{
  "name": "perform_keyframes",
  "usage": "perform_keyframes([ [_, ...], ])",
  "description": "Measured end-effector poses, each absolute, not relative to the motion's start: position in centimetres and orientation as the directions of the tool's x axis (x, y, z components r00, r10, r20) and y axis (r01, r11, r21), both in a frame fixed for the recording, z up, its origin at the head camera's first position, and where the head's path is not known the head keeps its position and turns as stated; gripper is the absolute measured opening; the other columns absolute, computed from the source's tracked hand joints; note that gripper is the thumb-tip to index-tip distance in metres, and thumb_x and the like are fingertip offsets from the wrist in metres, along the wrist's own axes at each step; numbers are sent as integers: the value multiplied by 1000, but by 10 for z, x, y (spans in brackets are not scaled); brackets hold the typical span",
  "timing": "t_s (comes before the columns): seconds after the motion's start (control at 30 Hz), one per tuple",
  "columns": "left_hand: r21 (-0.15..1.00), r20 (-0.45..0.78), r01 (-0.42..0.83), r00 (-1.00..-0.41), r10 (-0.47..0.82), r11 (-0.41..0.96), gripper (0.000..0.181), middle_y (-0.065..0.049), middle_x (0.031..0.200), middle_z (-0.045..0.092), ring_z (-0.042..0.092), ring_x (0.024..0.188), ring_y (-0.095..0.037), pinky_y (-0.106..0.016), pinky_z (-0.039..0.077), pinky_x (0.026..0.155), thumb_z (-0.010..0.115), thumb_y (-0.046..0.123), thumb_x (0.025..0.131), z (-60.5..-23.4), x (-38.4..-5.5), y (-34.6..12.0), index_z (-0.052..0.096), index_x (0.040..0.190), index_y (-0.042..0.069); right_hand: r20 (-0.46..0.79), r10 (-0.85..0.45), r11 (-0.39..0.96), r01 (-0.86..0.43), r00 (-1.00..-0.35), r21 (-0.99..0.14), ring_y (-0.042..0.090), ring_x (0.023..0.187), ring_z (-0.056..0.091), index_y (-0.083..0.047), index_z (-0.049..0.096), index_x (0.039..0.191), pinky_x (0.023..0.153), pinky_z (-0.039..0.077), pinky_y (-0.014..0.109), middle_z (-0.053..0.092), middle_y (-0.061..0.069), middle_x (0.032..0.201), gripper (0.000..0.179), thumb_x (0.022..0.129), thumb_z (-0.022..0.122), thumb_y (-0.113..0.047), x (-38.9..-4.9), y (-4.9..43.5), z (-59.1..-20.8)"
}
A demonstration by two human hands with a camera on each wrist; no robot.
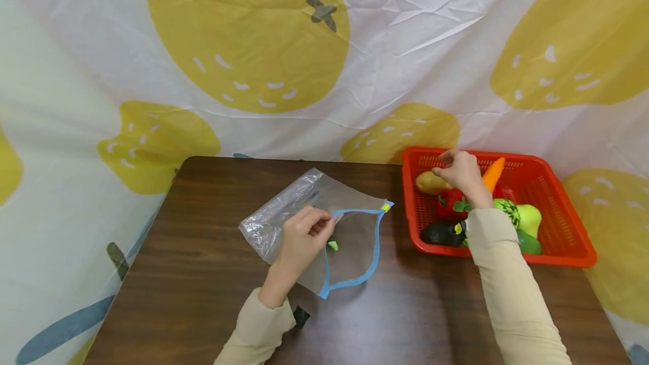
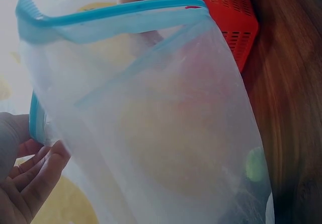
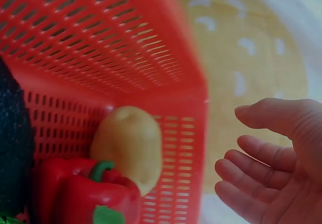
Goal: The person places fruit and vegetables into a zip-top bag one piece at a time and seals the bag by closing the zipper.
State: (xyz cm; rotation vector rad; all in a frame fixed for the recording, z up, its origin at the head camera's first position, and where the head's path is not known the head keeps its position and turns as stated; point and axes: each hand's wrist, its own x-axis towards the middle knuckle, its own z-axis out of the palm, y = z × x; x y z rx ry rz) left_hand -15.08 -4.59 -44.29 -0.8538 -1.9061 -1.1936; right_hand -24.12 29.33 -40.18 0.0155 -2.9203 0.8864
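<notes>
My left hand (image 1: 303,236) pinches the rim of a clear zip bag (image 1: 355,246) with a blue seal, holding its mouth apart over the table. A small pale green piece (image 1: 332,245) shows inside the bag; its kind cannot be told. In the left wrist view, thumb and fingers grip the blue-edged plastic (image 2: 37,118). My right hand (image 1: 463,173) hovers above the red basket (image 1: 563,207), holding nothing, fingers loosely bent and thumb apart. Nearest to it are a potato (image 3: 128,146) and a red bell pepper (image 3: 85,194) in the basket.
Also in the basket lie a carrot (image 1: 493,174), a dark avocado-like item (image 1: 440,234), a light green pear-shaped item (image 1: 529,218) and a green one (image 1: 529,243). A small black object (image 1: 301,316) lies by the left sleeve. A patterned cloth (image 1: 253,44) hangs behind the table (image 1: 167,275).
</notes>
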Motion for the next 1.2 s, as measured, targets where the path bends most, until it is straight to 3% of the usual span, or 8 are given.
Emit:
perform_keyframes([
  [0.2, 447, 834, 819, -527, 162, 360, 13, -6, 64, 56, 53, 51, -13, -16, 44, 46, 73, -9, 69, -445, -151, -47, 63, 71, 0, -45, -5, 880, 16, -999, -475, 46, 104, 51, 12, 53, 117, 89, 42, 53, 55, 31, 114, 47, 82, 67, -16, -255, 296, -414],
  [0.87, 439, 838, 820, -521, 161, 368, 14, -6, 65, 56, 52, 51, -12, -15, 44, 46, 73, -9, 69, -446, -150, -47, 63, 72, 0, -101, 56, 936, 88, -993, -340, 49, 104, 43, 4, 51, 119, 79, 43, 61, 44, 29, 112, 56, 76, 67, -28, -265, 301, -458],
  [1.2, 440, 835, 817, -525, 164, 372, 14, -6, 65, 56, 52, 51, -13, -15, 44, 46, 73, -8, 69, -446, -149, -47, 63, 71, 0, -82, 87, 944, 109, -993, -312, 53, 103, 39, 9, 40, 115, 78, 42, 65, 37, 34, 114, 58, 70, 69, -11, -264, 300, -473],
])
